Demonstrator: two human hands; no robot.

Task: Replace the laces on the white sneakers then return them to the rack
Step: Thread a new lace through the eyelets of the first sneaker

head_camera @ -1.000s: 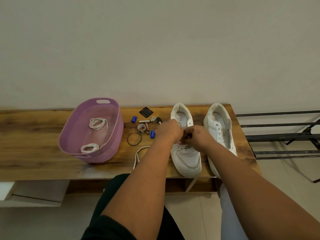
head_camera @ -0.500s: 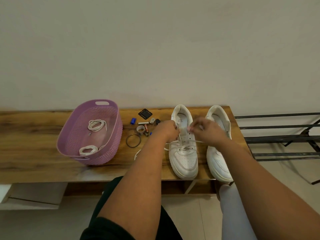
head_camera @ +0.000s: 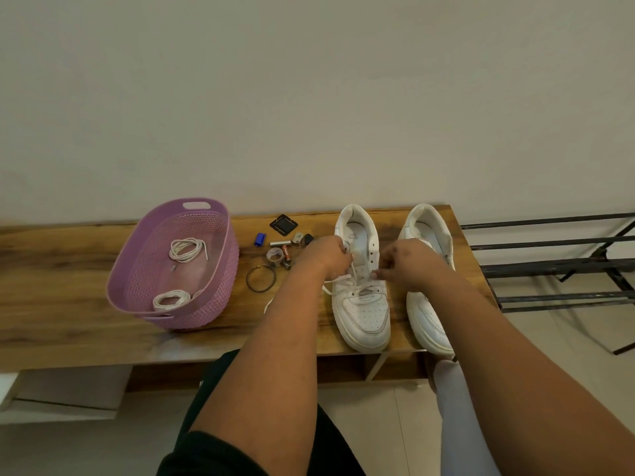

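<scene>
Two white sneakers stand side by side on the wooden bench, toes toward me. The left sneaker [head_camera: 362, 304] has a white lace [head_camera: 338, 280] threaded through its lowest eyelets. My left hand [head_camera: 326, 255] pinches the lace at the shoe's left eyelet row. My right hand [head_camera: 405, 266] pinches the lace at the right eyelet row. A loose lace end trails off to the left behind my left forearm. The right sneaker [head_camera: 429, 314] has no lace that I can see; my right hand and forearm cover its middle.
A purple basket [head_camera: 134, 269] with two coiled white laces sits at the left. Small items, batteries [head_camera: 285, 254], a blue cap [head_camera: 260, 238], a black square [head_camera: 283, 223] and a wire ring [head_camera: 261, 278], lie between basket and shoes. A black metal rack [head_camera: 556, 266] stands right of the bench [head_camera: 51, 286].
My hands have moved apart from the shoe's middle to its two eyelet rows, drawing the lace out sideways. The view has shifted slightly.
</scene>
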